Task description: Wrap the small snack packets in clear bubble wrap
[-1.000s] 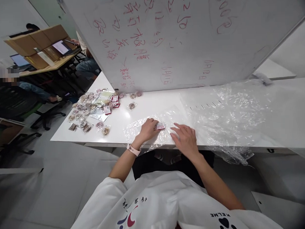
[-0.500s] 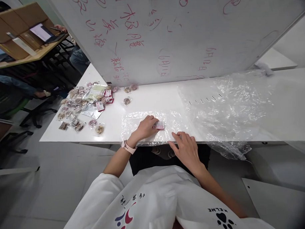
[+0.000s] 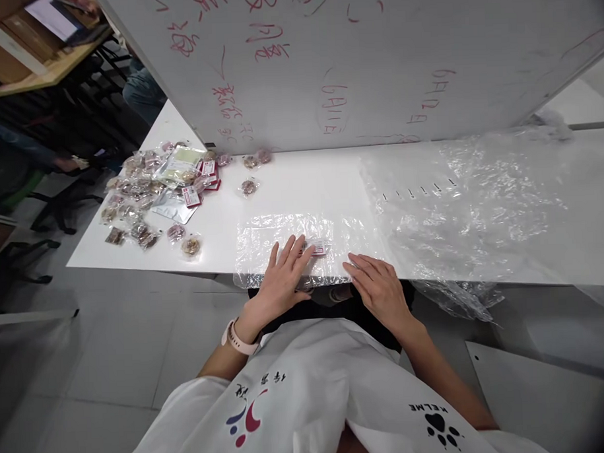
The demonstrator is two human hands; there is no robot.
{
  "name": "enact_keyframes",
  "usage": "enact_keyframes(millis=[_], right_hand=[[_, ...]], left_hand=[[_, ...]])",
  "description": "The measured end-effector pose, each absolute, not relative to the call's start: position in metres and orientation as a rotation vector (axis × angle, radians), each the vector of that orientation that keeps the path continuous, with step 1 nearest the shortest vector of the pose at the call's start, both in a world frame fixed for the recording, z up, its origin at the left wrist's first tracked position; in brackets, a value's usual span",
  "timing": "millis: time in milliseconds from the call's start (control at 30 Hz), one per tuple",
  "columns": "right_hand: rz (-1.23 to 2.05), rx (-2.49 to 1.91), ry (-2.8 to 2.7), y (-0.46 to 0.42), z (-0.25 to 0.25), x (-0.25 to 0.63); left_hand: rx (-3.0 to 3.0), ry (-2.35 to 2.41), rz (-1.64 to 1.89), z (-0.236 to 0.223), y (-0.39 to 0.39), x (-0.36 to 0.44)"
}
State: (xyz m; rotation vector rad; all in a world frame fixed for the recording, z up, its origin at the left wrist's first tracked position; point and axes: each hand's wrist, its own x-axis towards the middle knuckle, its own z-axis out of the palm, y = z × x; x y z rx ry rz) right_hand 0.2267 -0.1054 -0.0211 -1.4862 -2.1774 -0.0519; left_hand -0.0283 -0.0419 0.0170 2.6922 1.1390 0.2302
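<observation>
A small red-and-white box [image 3: 318, 247] lies on a clear plastic sheet [image 3: 262, 228], probably bubble wrap, spread along the table's front edge. My left hand [image 3: 282, 273] rests over the sheet with its fingers spread; the fingertips cover the box's left end. I cannot tell whether they press on it. To the right of the box, my right hand [image 3: 378, 283] is at the sheet's front edge. Its fingers are stretched out and slightly bent, with nothing seen in them.
A pile of small wrapped packets [image 3: 142, 186] with several red-and-white boxes [image 3: 208, 169] covers the table's left end. More clear plastic [image 3: 480, 207] spreads on the right and hangs over the front edge. A whiteboard [image 3: 375, 65] stands along the back. People sit at a desk on the far left.
My left hand has gone from curled over the box to spread flat, drawn slightly nearer to me. My right hand has shifted little, its fingers now closer together. The view has tilted down.
</observation>
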Motion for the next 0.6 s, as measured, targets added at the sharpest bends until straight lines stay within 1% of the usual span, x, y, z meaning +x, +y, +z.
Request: enact_keyframes(millis=[100,200,300,433,500,600], right_hand=[[0.025,-1.44,-2.125,-0.101,-0.015,0.231],[0.167,-1.401,-2.125,-0.092,-0.006,0.237],[0.293,-1.409,-2.136,-0.078,0.003,0.244],[0.429,-1.55,-2.117,-0.061,0.013,0.249],[0.473,-1.65,-2.079,-0.056,0.016,0.249],[0.501,-1.8,-2.0,-0.049,0.016,0.246]], left_hand=[[2.677,1.271,0.172,0.004,-0.054,-0.044],[2.611,1.345,0.264,-0.002,-0.053,-0.058],[2.55,1.305,0.401,0.007,-0.043,-0.066],[2.579,1.167,0.499,0.027,-0.025,-0.068],[2.618,1.186,0.457,0.034,-0.013,-0.065],[2.685,1.332,0.333,0.04,0.006,-0.055]])
